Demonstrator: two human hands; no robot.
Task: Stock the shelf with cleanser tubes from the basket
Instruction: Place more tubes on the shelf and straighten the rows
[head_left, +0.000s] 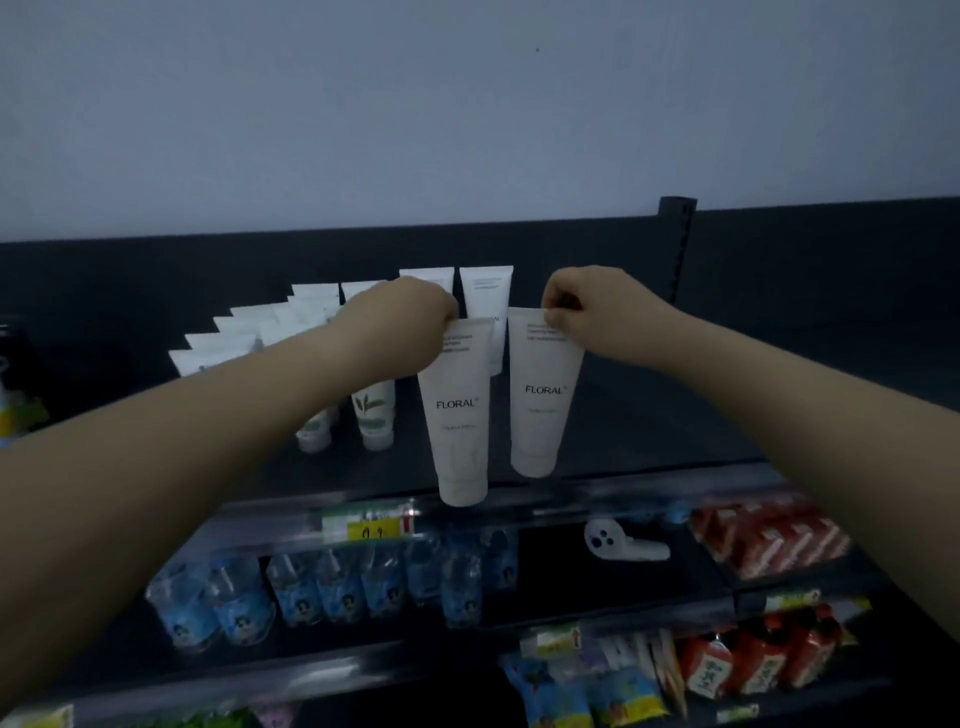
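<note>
Head view shows your left hand (410, 312) with its fingers curled, pinching the flat top end of the left tube (460, 415). Your right hand (587, 306) does the same with the right tube (540, 400), pinching one corner of its flat end. Both tubes hang cap down, side by side and close together but not touching, in front of the top shelf (649, 441). The left tube hangs a bit lower, and its cap crosses the front edge of the shelf. I cannot tell if either cap is resting on the shelf yet. Each tube is plain white and smooth, wide and flat at the top and round at the cap, with the word FLORAL in dark letters on the front. I think you are at the putting-down step. Next you need to stand each tube on its cap, words facing you, and only let go when it stays up by itself. Just behind them are two standing tubes (485, 296) of the same kind, so your new ones look like the next row in front. To the left are rows of leaf tubes (371, 410) with a green picture on them. Below, you can see a yellow price tag (371, 527), water bottles (337, 587) and red packs (769, 540). The basket is not in view.
</note>
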